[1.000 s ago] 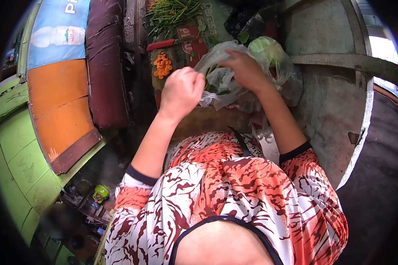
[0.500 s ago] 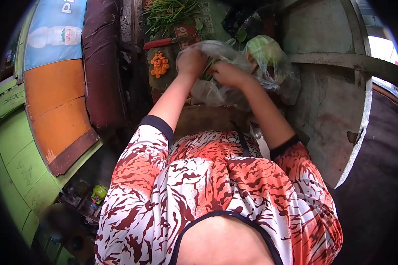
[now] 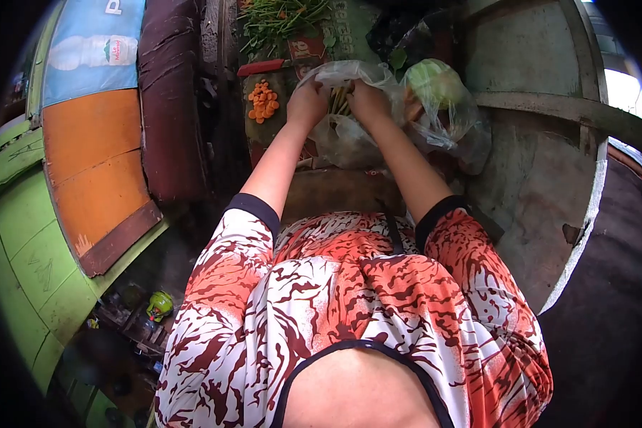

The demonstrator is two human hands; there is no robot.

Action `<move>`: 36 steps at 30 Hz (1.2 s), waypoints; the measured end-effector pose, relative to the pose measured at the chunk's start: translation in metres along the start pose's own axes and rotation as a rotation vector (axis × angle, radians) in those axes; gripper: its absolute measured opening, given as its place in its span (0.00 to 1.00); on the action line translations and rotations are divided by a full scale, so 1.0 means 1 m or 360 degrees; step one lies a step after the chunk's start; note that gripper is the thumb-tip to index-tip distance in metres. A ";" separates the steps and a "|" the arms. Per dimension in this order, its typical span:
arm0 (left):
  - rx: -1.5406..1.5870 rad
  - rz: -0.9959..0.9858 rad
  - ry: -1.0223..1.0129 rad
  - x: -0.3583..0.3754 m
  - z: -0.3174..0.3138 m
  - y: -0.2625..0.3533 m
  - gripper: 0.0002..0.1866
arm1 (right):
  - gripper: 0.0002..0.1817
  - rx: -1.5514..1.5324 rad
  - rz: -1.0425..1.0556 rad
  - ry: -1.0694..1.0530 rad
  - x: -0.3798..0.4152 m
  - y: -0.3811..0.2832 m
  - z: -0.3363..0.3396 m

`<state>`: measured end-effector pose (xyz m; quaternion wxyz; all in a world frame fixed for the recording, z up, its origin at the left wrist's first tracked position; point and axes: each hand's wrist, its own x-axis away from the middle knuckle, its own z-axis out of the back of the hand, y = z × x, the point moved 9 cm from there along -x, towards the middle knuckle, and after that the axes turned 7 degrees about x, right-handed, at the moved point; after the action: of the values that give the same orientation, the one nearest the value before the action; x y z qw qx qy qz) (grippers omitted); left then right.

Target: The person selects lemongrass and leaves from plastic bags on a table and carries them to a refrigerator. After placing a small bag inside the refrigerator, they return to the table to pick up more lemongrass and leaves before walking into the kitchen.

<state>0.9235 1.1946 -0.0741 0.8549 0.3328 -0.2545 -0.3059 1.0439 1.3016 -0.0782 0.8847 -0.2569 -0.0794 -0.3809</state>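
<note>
A clear plastic bag (image 3: 346,143) stands gathered between my hands, with thin green and yellowish stems (image 3: 341,101) showing in its mouth. My left hand (image 3: 308,105) is closed on the left side of the bag's opening. On the opposite side, my right hand (image 3: 369,104) also grips the bag's edge, close beside the stems; its fingertips are partly hidden. Sliced carrots (image 3: 262,103) lie in a small heap left of my left hand. Just above them is a long red object (image 3: 260,68), perhaps a knife handle.
Cut green stalks (image 3: 282,23) are piled at the back left. Right of the bag sits a pale green cabbage (image 3: 432,80) in clear plastic. Behind lies a dark plastic bag (image 3: 392,32). A wooden panel (image 3: 528,150) borders the right, a dark red cushion (image 3: 167,107) the left.
My hands have moved apart, and the bag's mouth is spread wider, showing the stems inside. The right hand has shifted from over the bag's middle to its right edge.
</note>
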 end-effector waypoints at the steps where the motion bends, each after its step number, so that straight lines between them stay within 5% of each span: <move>1: -0.0007 0.0004 -0.0053 0.000 -0.005 -0.005 0.18 | 0.17 -0.0018 -0.0039 0.0024 -0.003 0.007 -0.004; 3: -0.0116 0.0022 -0.0223 0.003 -0.009 -0.003 0.19 | 0.18 -0.0039 -0.0078 0.0045 -0.012 0.018 -0.007; 8: -0.0249 0.0055 -0.0486 0.024 -0.020 0.010 0.21 | 0.13 -0.1302 -0.0164 -0.0393 0.001 0.034 -0.014; 14: -0.0285 0.0114 -0.0407 0.016 -0.036 -0.002 0.20 | 0.11 -0.0976 -0.0112 0.0102 0.019 0.041 0.019; 17: -0.0164 0.0031 -0.0307 0.015 -0.023 -0.002 0.20 | 0.11 -0.1279 -0.0117 0.0313 0.020 0.047 0.021; 20: -0.0176 -0.0050 -0.0286 0.021 -0.010 -0.002 0.22 | 0.10 -0.1560 -0.0371 0.0052 0.035 0.037 0.034; 23: -0.0180 -0.0035 -0.0312 0.023 -0.014 -0.008 0.22 | 0.08 -0.1503 -0.0281 -0.0120 0.037 0.034 0.031; 25: -0.0096 0.0152 -0.0468 0.034 -0.014 0.011 0.22 | 0.10 -0.1570 -0.0252 -0.0296 0.039 0.035 0.028; 28: -0.0042 0.0028 -0.0827 0.043 -0.071 -0.010 0.23 | 0.12 -0.1678 -0.0250 -0.0499 0.048 0.029 0.014; 29: 0.0228 0.0292 -0.0878 0.055 -0.075 -0.016 0.22 | 0.11 -0.1726 -0.0275 -0.0518 0.049 0.029 0.010; 33: 0.0285 0.0345 -0.0806 0.069 -0.068 -0.025 0.21 | 0.10 -0.1672 -0.0283 -0.0358 0.037 0.038 -0.005; 36: -0.0125 0.0337 -0.0987 0.080 -0.058 -0.025 0.19 | 0.11 -0.1682 -0.0413 0.0020 0.029 0.044 0.040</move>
<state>1.0061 1.1483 -0.1109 0.7759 0.1624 -0.5239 -0.3116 1.0974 1.3291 -0.0517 0.5811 -0.6525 0.0972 -0.4765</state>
